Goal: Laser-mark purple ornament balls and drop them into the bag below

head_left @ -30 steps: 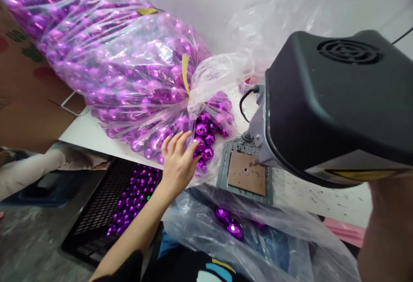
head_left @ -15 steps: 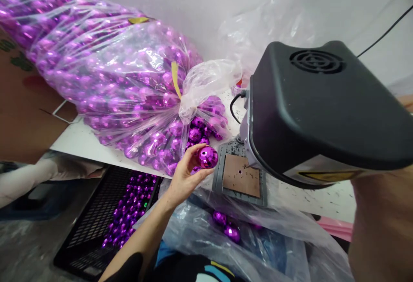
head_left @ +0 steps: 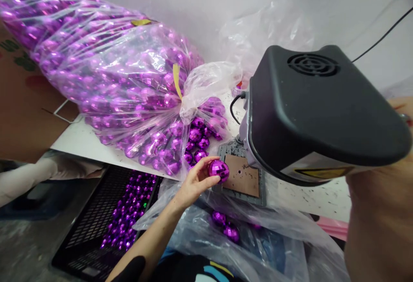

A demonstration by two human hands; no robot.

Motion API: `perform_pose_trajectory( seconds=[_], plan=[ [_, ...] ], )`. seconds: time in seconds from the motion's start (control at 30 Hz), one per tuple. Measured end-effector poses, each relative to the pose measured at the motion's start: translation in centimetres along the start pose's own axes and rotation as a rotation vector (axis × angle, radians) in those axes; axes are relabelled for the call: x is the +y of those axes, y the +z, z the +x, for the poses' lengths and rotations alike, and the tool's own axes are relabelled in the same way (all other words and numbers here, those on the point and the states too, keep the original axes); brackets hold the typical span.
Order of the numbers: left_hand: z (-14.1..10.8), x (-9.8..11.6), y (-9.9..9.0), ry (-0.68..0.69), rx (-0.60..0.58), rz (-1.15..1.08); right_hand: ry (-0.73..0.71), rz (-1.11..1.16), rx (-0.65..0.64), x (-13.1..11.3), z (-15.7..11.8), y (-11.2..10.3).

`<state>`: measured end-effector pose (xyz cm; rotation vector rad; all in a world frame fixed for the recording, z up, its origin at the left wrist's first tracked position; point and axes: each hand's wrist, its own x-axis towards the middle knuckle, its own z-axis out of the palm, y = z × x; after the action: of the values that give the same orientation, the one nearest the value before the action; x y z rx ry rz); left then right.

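Note:
A shiny purple faceted ball (head_left: 218, 171) is pinched between the thumb and fingers of my left hand (head_left: 197, 182), over the left edge of a brown plate (head_left: 241, 176) with a small hole. The plate lies on a grey metal base (head_left: 263, 189) under a black machine housing (head_left: 322, 105). My right hand (head_left: 400, 105) shows only in part at the housing's far right side; its fingers are mostly hidden behind the machine. Loose purple balls (head_left: 195, 134) lie just behind my left hand.
A large clear bag (head_left: 106, 62) of purple balls fills the left and centre. Below it stands a black crate (head_left: 80, 226) with smaller-looking purple balls. Two purple balls (head_left: 219, 218) rest on plastic sheeting (head_left: 267, 247) across my lap. A cardboard box (head_left: 29, 114) stands at left.
My left hand has moved right and slightly towards me with the ball, from beside the loose balls to the brown plate's edge. More of my right hand shows beside the housing.

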<state>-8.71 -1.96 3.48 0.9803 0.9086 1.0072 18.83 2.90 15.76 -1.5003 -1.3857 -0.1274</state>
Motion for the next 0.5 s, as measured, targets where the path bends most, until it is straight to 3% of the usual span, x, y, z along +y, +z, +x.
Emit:
perform_pose_trajectory(
  seconds=[0.23, 0.5],
  plan=[
    [0.0, -2.1, 0.7, -0.279, -0.261, -0.311, 0.005, 0.163, -0.002, -1.0, 0.5, -0.1],
    [1.5, -2.9, 1.9, -0.194, -0.068, -0.003, 0.006, 0.18, -0.045, -1.5, 0.4, -0.4]
  ],
)
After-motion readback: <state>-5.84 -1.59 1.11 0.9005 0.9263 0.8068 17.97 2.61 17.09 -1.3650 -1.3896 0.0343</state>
